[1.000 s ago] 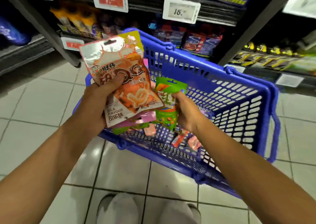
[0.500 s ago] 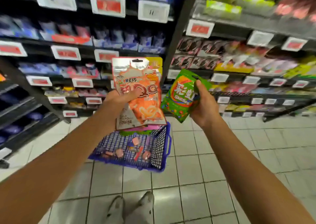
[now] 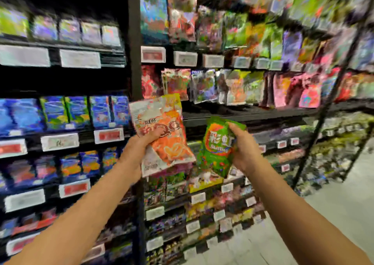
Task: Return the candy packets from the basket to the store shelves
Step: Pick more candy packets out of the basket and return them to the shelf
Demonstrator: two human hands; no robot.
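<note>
My left hand (image 3: 137, 149) grips a stack of candy packets with an orange and silver packet (image 3: 164, 131) in front; a yellow edge shows behind it at the top and a pink edge at the bottom. My right hand (image 3: 244, 149) holds a green Skittles packet (image 3: 217, 145) by its right side. Both hands are raised at chest height in front of the store shelves (image 3: 242, 112). The basket is out of view.
A black upright post (image 3: 134, 41) divides the shelving. Blue packets (image 3: 79, 112) fill the left bay, mixed colourful candy bags (image 3: 242, 86) the right bay. Price tags (image 3: 153, 54) line the shelf edges. Tiled floor (image 3: 334, 214) lies at the lower right.
The view has swung up from the basket on the floor to the shelves. Both hands have risen with their packets, and the basket has dropped out of sight.
</note>
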